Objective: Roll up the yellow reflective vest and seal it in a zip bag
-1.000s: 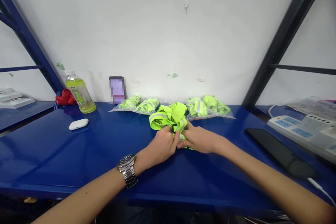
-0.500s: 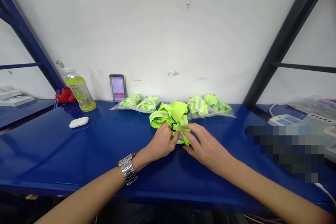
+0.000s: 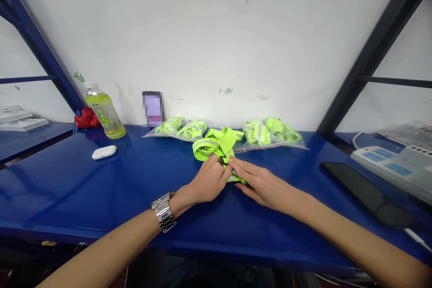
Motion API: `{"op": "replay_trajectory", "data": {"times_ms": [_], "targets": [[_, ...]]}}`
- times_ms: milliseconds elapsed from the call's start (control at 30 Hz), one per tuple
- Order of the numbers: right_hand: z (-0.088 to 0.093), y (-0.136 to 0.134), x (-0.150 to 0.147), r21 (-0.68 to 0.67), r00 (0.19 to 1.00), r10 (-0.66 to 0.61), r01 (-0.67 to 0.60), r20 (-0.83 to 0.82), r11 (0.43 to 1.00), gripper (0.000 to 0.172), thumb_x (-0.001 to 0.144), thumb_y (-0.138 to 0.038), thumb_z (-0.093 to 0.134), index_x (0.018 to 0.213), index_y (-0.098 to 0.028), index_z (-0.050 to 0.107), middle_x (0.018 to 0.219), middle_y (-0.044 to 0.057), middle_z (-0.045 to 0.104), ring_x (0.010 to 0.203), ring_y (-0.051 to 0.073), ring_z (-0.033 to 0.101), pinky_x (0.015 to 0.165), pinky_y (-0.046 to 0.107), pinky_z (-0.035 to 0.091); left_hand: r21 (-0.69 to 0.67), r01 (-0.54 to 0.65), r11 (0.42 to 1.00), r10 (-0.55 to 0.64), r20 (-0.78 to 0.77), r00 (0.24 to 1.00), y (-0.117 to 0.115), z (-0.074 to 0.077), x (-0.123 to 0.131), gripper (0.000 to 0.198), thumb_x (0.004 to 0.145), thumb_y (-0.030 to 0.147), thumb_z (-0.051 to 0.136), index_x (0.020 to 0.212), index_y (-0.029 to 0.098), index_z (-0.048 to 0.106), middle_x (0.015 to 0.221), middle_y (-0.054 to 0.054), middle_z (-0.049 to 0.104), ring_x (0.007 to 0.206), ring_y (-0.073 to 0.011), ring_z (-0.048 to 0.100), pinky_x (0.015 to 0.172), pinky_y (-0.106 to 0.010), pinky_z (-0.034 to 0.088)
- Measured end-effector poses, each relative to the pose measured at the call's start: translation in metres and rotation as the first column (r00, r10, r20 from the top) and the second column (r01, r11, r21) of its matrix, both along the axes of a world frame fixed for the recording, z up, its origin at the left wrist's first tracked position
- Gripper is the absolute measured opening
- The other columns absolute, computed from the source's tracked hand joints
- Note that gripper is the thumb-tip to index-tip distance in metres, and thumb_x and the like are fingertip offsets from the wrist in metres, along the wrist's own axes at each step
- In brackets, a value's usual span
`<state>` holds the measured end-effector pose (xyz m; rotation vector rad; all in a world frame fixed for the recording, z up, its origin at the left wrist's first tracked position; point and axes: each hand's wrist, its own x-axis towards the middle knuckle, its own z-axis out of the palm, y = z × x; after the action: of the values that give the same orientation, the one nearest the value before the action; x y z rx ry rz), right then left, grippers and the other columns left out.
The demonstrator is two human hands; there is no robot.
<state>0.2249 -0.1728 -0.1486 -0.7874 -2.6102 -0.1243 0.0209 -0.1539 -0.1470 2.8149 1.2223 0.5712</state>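
Note:
A neon-yellow reflective strap vest [image 3: 218, 145] lies bunched on the blue shelf top [image 3: 135, 189], just in front of me. My left hand [image 3: 209, 180], with a metal watch on its wrist, pinches the near end of the strap between closed fingers. My right hand [image 3: 259, 182] lies flat with fingers stretched out, pressing on the same near end beside the left hand. Several clear bags holding folded yellow vests [image 3: 266, 132] sit in a row against the wall behind.
A green drink bottle [image 3: 104, 114], a red cloth [image 3: 86, 118] and a white earbud case [image 3: 104, 152] are at the left. A phone [image 3: 152, 108] leans on the wall. At the right lie a dark phone [image 3: 366, 195] and a white power strip [image 3: 393, 166].
My right hand has gone from a closed grip on the strap to flat, stretched fingers pressing on it. The left hand kept its pinch and shifted slightly away from me.

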Motion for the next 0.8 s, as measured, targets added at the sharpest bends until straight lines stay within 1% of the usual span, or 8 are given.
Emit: {"op": "replay_trajectory", "data": {"times_ms": [133, 267, 367, 433, 500, 567, 700, 800], "targets": [[0.003, 0.004, 0.002, -0.111, 0.998, -0.042, 0.046, 0.039, 0.993, 0.049, 0.094, -0.024, 0.046, 0.141, -0.012, 0.037, 0.143, 0.021, 0.043, 0.131, 0.028, 0.046, 0.1, 0.045, 0.047, -0.062, 0.068, 0.996, -0.066, 0.031, 0.997, -0.006, 0.006, -0.001, 0.044, 0.102, 0.029, 0.022, 0.075, 0.015, 0.054, 0.08, -0.004, 0.048, 0.086, -0.0181, 0.044, 0.082, -0.036, 0.042], [0.01, 0.003, -0.002, -0.045, 0.989, -0.046, 0.053, 0.139, 0.998, 0.039, 0.095, -0.023, 0.042, 0.131, -0.009, 0.048, 0.133, 0.021, 0.054, 0.121, 0.03, 0.054, 0.09, 0.043, 0.051, -0.029, 0.005, 1.0, -0.002, 0.102, 0.995, -0.017, 0.003, -0.005, 0.039, 0.101, 0.034, 0.029, 0.083, 0.014, 0.057, 0.092, -0.008, 0.053, 0.094, -0.02, 0.048, 0.087, -0.038, 0.045], [0.012, 0.003, -0.007, 0.047, 0.971, -0.055, 0.045, 0.232, 0.998, 0.032, 0.095, -0.019, 0.039, 0.122, -0.008, 0.054, 0.122, 0.021, 0.059, 0.112, 0.029, 0.059, 0.083, 0.042, 0.051, 0.015, -0.019, 1.0, 0.017, 0.127, 0.992, -0.028, -0.003, -0.016, 0.031, 0.098, 0.039, 0.039, 0.107, 0.014, 0.054, 0.11, -0.012, 0.055, 0.104, -0.0223, 0.051, 0.092, -0.039, 0.046], [0.012, 0.003, -0.009, 0.097, 0.958, -0.057, 0.031, 0.282, 0.995, 0.03, 0.095, -0.018, 0.039, 0.117, -0.007, 0.055, 0.116, 0.021, 0.06, 0.106, 0.029, 0.06, 0.081, 0.041, 0.05, 0.038, 0.006, 0.999, -0.009, 0.094, 0.995, -0.036, -0.003, -0.025, 0.036, 0.097, 0.037, 0.042, 0.127, 0.016, 0.042, 0.12, -0.012, 0.054, 0.11, -0.0231, 0.051, 0.093, -0.039, 0.046], [0.011, 0.004, -0.009, 0.142, 0.947, -0.067, 0.023, 0.315, 0.99, 0.029, 0.095, -0.016, 0.038, 0.116, -0.006, 0.054, 0.109, 0.02, 0.061, 0.1, 0.028, 0.062, 0.079, 0.04, 0.049, 0.041, 0.048, 0.998, -0.049, 0.031, 0.998, -0.04, 0.002, -0.032, 0.04, 0.098, 0.03, 0.042, 0.135, 0.017, 0.032, 0.119, -0.012, 0.055, 0.108, -0.0223, 0.053, 0.089, -0.037, 0.048], [0.01, 0.004, -0.009, 0.17, 0.943, -0.074, 0.018, 0.325, 0.985, 0.028, 0.095, -0.015, 0.037, 0.115, -0.006, 0.054, 0.106, 0.018, 0.061, 0.098, 0.028, 0.061, 0.077, 0.039, 0.048, 0.048, 0.112, 0.993, -0.109, -0.054, 0.993, -0.039, 0.008, -0.035, 0.032, 0.098, 0.02, 0.04, 0.13, 0.017, 0.037, 0.112, -0.011, 0.057, 0.1, -0.021, 0.055, 0.084, -0.033, 0.049], [0.01, 0.005, -0.009, 0.166, 0.954, -0.092, 0.045, 0.284, 0.985, 0.028, 0.097, -0.016, 0.034, 0.116, -0.008, 0.052, 0.111, 0.019, 0.06, 0.1, 0.026, 0.06, 0.077, 0.037, 0.046, 0.14, 0.246, 0.959, -0.215, -0.204, 0.955, -0.022, 0.017, -0.033, 0.021, 0.095, 0.008, 0.033, 0.099, 0.015, 0.052, 0.098, -0.01, 0.059, 0.09, -0.0205, 0.054, 0.081, -0.032, 0.047], [0.011, 0.006, -0.008, 0.116, 0.953, -0.123, 0.093, 0.278, 0.989, 0.03, 0.099, -0.022, 0.03, 0.117, -0.009, 0.051, 0.112, 0.017, 0.06, 0.092, 0.024, 0.061, 0.074, 0.035, 0.044, 0.156, 0.237, 0.959, -0.221, -0.115, 0.969, -0.004, 0.014, -0.028, 0.021, 0.092, 0.004, 0.034, 0.093, 0.015, 0.051, 0.088, -0.008, 0.059, 0.084, -0.019, 0.055, 0.075, -0.029, 0.047]]}}
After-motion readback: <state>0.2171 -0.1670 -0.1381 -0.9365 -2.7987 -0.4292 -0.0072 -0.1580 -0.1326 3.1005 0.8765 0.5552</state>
